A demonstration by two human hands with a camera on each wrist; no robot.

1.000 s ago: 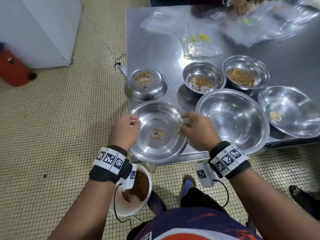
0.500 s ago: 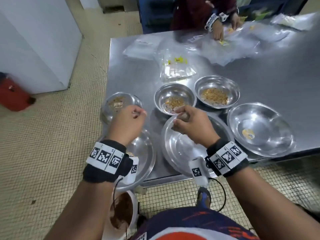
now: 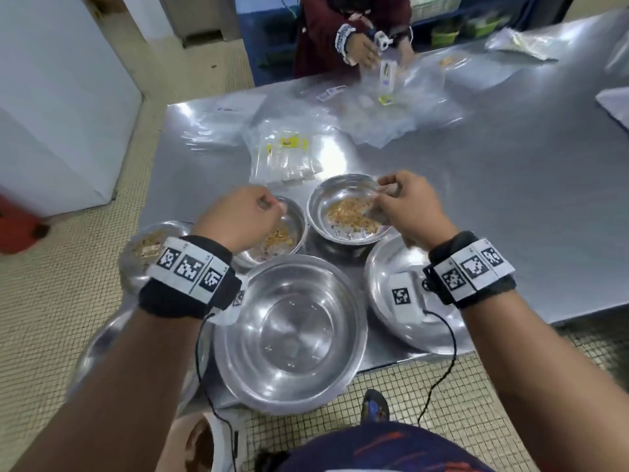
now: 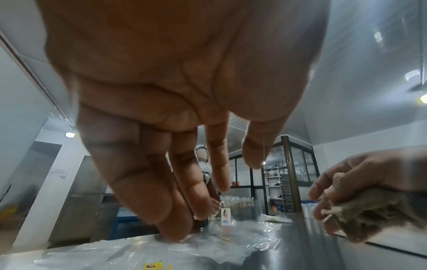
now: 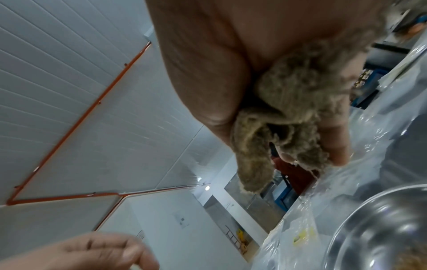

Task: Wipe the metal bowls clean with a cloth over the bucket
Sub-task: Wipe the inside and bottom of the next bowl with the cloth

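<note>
Several metal bowls stand near the front edge of the steel table [image 3: 510,206]. My right hand [image 3: 405,206] grips a bunched grey-brown cloth [image 5: 289,113] at the right rim of a small bowl [image 3: 350,212] that holds yellow-brown scraps. My left hand [image 3: 245,212] hovers with relaxed fingers [image 4: 161,182], holding nothing, above a second small bowl with scraps [image 3: 279,236]. The left wrist view also shows the cloth [image 4: 374,215] in the right hand [image 4: 360,173]. A large clean bowl [image 3: 292,328] sits nearest me. The white bucket [image 3: 219,434] is on the floor below the table edge.
An upturned bowl [image 3: 149,247] sits at the left table corner, and a wide bowl [image 3: 391,267] lies under my right wrist. Clear plastic bags [image 3: 292,158] cover the table middle. Another person [image 3: 340,28] works at the far side. A red object [image 3: 17,226] stands on the floor at left.
Both hands left the bowl at the table's front edge and reached forward to the two small bowls with scraps. The left hand let go of that bowl's rim.
</note>
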